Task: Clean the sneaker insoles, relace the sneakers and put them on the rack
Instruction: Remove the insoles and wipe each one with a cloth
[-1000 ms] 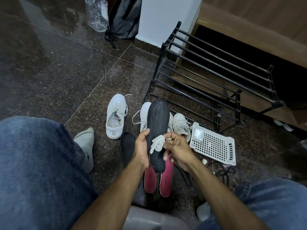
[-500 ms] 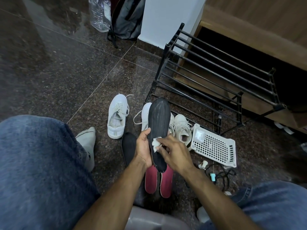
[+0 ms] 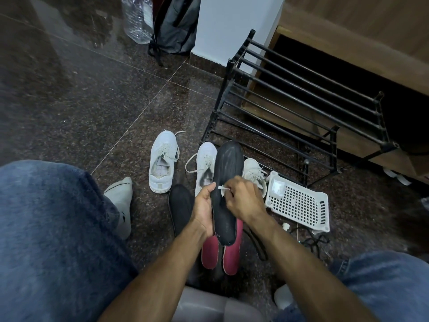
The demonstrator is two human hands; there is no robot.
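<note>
Gripping the black insole (image 3: 226,182) along its left edge is the left hand (image 3: 203,211): thumb curled over the near face, fingers wrapped behind. Insole is held above the floor, toe end up, heel end down; surface matte, with faint ribbed grooves near the toe and a few small holes near the heel. A small crumpled white wipe (image 3: 222,189) is pinched against the insole's middle by the right hand (image 3: 245,201), fingers bent tightly over it; fabric or paper cannot be told at this resolution.

On the polished speckled stone floor (image 3: 81,101): a second black insole (image 3: 180,205) lies flat just left of the left hand; two red insoles (image 3: 220,254), side by side, lie under the held one. Three white sneakers stand beyond: one (image 3: 162,162) apart on the left with loose laces, one (image 3: 204,163) partly hidden behind the held insole, and a third (image 3: 254,174) right of it, probably laced, though partly covered. A white perforated plastic basket (image 3: 299,203) lies beside the third sneaker. A black metal-bar rack (image 3: 290,105) stands behind the sneakers, tiers bare. Blue denim knees frame both sides; a grey sock (image 3: 121,201) shows at left.
</note>
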